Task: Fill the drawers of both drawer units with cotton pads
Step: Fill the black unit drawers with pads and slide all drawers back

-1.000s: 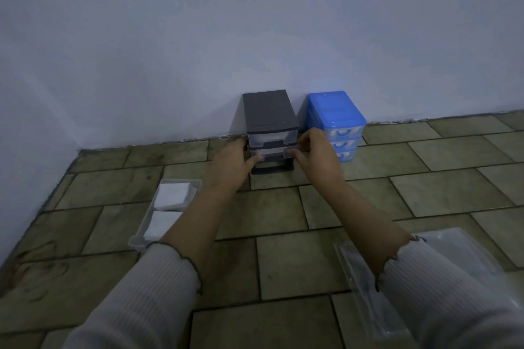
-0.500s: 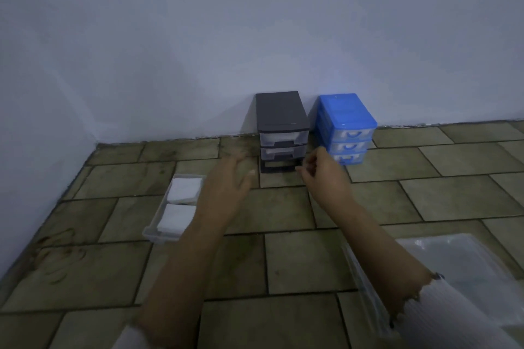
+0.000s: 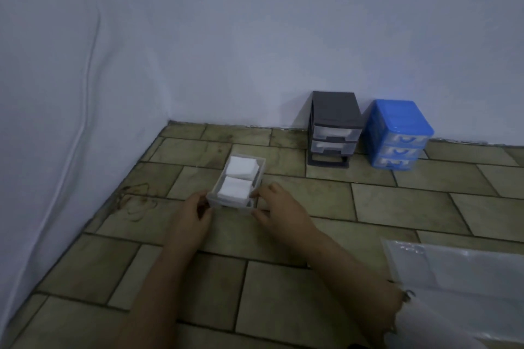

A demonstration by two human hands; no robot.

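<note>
A loose clear drawer (image 3: 256,176) lies on the tiled floor with two stacks of white cotton pads (image 3: 236,180) inside. My left hand (image 3: 192,219) grips its near left corner and my right hand (image 3: 279,211) grips its near right corner. The grey drawer unit (image 3: 334,110) stands against the wall with two clear drawers in place and its bottom slot open. Right beside it stands the blue drawer unit (image 3: 398,119) with three drawers shut.
A clear plastic bag (image 3: 459,278) lies on the floor at the lower right, by my right sleeve. White walls meet in a corner at the left, and a thin white cable (image 3: 82,119) runs down the left wall.
Both hands left the grey unit's middle drawer, which now sits shut, and moved back and left to take hold of the loose drawer. The view has swung left.
</note>
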